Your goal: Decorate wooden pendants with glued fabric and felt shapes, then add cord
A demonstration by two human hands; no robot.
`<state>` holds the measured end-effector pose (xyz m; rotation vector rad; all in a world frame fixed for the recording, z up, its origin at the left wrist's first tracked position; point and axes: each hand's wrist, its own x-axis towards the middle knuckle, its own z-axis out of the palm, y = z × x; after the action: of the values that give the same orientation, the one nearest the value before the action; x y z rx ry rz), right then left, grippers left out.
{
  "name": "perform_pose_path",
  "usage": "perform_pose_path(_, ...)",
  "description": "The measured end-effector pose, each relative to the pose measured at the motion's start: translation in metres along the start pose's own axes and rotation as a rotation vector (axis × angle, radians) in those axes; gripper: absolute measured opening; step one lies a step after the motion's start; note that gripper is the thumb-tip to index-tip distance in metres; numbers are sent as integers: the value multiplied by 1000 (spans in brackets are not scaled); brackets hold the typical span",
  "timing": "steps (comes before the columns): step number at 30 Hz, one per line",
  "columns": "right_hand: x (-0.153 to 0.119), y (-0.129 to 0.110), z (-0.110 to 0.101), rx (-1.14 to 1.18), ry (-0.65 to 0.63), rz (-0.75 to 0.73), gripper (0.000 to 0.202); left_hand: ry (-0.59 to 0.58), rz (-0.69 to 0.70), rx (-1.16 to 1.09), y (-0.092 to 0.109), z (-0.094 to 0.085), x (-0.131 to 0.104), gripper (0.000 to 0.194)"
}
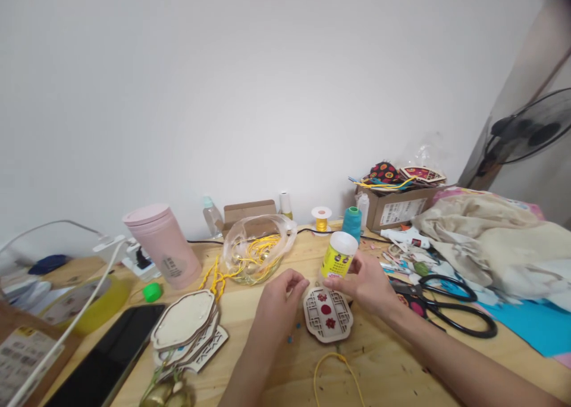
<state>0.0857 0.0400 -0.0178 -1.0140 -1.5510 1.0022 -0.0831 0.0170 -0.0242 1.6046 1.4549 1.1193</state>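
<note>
My right hand (368, 282) is closed around a small white-capped bottle with a yellow label (338, 258), which it holds upright just behind a wooden ornament. The ornament (328, 315) lies flat on the table, with lattice cut-outs and red flower shapes. Left of the ornament is my left hand (285, 297), its fingers curled and the thumb and fingertips close together; whether anything small is between them cannot be made out. A yellow cord loop (339, 359) lies in front of the ornament.
Stacked wooden pieces (184, 323), a black phone (109, 356) and a pink tumbler (163, 246) stand or lie left. Behind is a plastic bag of yellow cords (259, 255). Black scissors (439, 303), cloth (495, 246) and a cardboard box (397, 207) are right.
</note>
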Motion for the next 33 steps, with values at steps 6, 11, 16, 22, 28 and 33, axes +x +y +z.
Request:
perform_pose_path(6, 1, 4, 2, 47, -17, 24, 29, -23, 26, 58, -3, 3, -1, 16)
perform_pose_path(11, 0, 7, 3, 27, -27, -2, 31, -19, 38, 55, -3, 2, -1, 17)
perform_pose_path(16, 0, 6, 3, -14, -31, -15, 29, -21, 42, 71, 0, 2, -2, 16)
perform_pose_path(22, -1, 4, 3, -34, -38, -41, 26, -82, 49, 107, 6, -1, -4, 13)
perform_pose_path(28, -1, 4, 3, -22, -61, -16, 24, -129, 37, 103, 5, 1, -5, 14)
perform_pose_path(33, -1, 6, 2, -29, -54, -32, 25, -157, 21, 136, 4, 2, -5, 15)
